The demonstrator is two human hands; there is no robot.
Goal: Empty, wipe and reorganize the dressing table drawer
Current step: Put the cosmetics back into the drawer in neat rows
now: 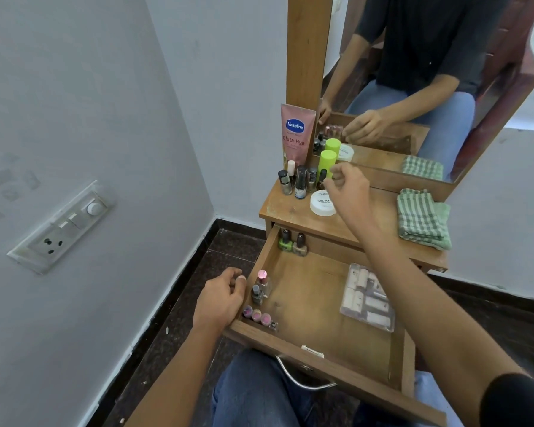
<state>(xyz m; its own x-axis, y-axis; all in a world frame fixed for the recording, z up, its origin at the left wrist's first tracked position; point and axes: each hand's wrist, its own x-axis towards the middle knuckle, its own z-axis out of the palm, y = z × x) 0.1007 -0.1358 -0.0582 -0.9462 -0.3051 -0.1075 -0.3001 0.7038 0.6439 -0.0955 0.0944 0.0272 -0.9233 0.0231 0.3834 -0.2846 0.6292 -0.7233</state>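
Note:
The wooden drawer [315, 282] is pulled open over my lap. Inside stand two nail polish bottles [293, 243] at the back left, two more bottles [260, 286] and three pink-capped pots [256, 315] along the left wall, and a clear plastic pack [367, 298] at the right. My left hand [219, 300] grips the drawer's left wall, thumb over its rim. My right hand [347, 188] hovers over the table top [285, 209] with loosely curled fingers, beside a green-capped bottle [327, 163]; nothing shows in it.
On the table top stand a pink Vaseline tube [295, 134], several nail polish bottles [299, 180], a white jar [321, 206] and a folded green checked cloth [421, 218]. A mirror [429, 72] rises behind. A wall with a switchboard [65, 223] is close on the left.

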